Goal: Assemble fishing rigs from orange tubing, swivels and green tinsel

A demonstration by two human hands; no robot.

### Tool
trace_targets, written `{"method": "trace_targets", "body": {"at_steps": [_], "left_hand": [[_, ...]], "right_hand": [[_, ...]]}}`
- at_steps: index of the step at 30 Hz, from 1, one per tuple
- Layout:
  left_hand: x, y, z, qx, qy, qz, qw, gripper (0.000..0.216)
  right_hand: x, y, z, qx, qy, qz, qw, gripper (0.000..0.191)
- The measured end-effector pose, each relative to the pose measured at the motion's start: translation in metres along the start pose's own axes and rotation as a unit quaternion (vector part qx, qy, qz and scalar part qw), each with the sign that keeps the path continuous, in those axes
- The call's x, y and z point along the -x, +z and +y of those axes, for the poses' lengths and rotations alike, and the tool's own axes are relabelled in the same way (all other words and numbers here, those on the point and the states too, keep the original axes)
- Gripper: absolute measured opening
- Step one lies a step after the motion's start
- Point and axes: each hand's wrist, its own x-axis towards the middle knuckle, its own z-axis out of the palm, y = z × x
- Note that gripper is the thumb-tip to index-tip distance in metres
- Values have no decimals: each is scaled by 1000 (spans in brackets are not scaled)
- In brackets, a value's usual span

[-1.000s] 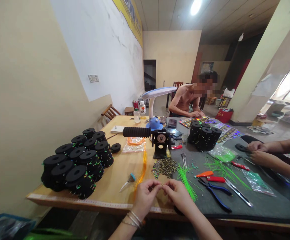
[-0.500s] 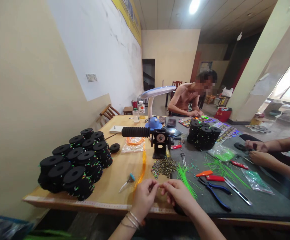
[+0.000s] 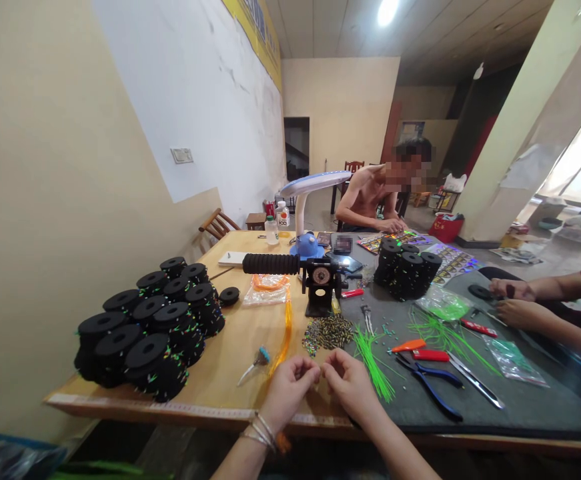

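Note:
My left hand [image 3: 293, 383], with bangles at the wrist, is closed in a pinch at the table's front edge. Beside it my right hand [image 3: 349, 381] pinches too, their fingertips almost meeting. Whatever lies between the fingers is too small to make out. Just beyond the hands is a pile of small dark and brass-coloured pieces [image 3: 334, 331], with a few multicoloured ones at its left. A bundle of orange strands [image 3: 287, 333] runs down to my left hand. Green strands [image 3: 374, 367] lie right of my right hand. A small blue-topped item with a pale tip [image 3: 256, 363] rests to the left.
Stacked black foam spools [image 3: 150, 327] fill the left side; more spools [image 3: 404, 267] stand at right. A black device with a ridged roller [image 3: 317, 277] and a lamp [image 3: 306, 243] stand ahead. Pliers [image 3: 433, 383] and scissors [image 3: 475, 380] lie right. Co-worker's hands [image 3: 517, 300] are far right.
My right hand has turned slightly, its fingers curling more upright. The fingertips, which met before, now show a small gap. The view has shifted a little.

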Motion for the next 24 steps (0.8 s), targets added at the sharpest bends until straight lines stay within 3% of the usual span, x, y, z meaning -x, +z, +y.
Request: {"method": "trace_targets", "body": {"at_steps": [12, 24], "left_hand": [[-2, -6, 3, 66, -60, -11, 996, 50], [-2, -9, -2, 76, -81, -23, 994, 53]], "right_hand": [[0, 2, 4, 60, -46, -49, 996, 21], [0, 7, 7, 58, -78, -2, 995, 12]]}}
